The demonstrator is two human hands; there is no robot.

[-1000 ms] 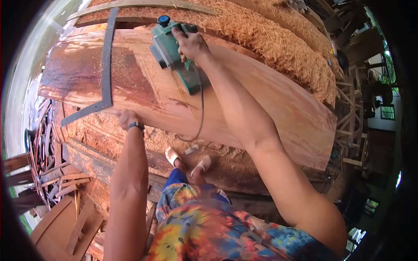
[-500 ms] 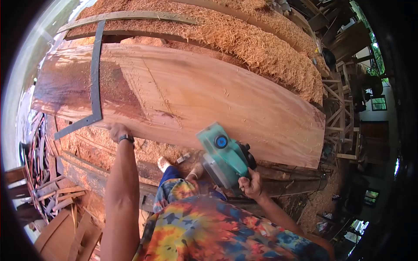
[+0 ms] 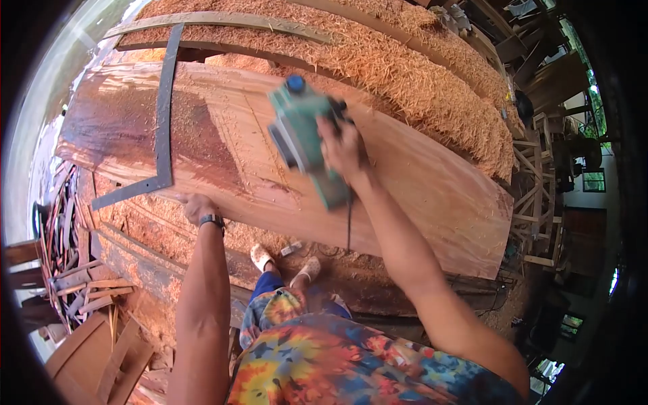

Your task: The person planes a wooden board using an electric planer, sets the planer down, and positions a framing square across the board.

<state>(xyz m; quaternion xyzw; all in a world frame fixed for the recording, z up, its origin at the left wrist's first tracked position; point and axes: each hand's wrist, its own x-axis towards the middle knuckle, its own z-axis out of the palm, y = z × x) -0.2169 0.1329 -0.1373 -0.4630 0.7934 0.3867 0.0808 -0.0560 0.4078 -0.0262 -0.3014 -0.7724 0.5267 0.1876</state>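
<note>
My right hand is wrapped around the handle of a green electric planer with a blue knob, slightly smeared by motion. The planer is over the middle of a wide wooden board, towards its far edge; I cannot tell whether its sole touches the wood. At the board's near edge, my left hand grips the wood, its fingertips partly hidden. A dark metal square lies across the left part of the board, its short leg jutting past the near edge. Dark reddish wood shows beside the square.
Heaped wood shavings lie beyond the board, with a long wooden strip at the far left. Scrap wood is piled at lower left. A wooden frame stands to the right. A cord hangs from the planer near my feet.
My right hand has carried the planer from the board's near edge across to its far side. My left hand stays at the near edge, and the view has shifted slightly.
</note>
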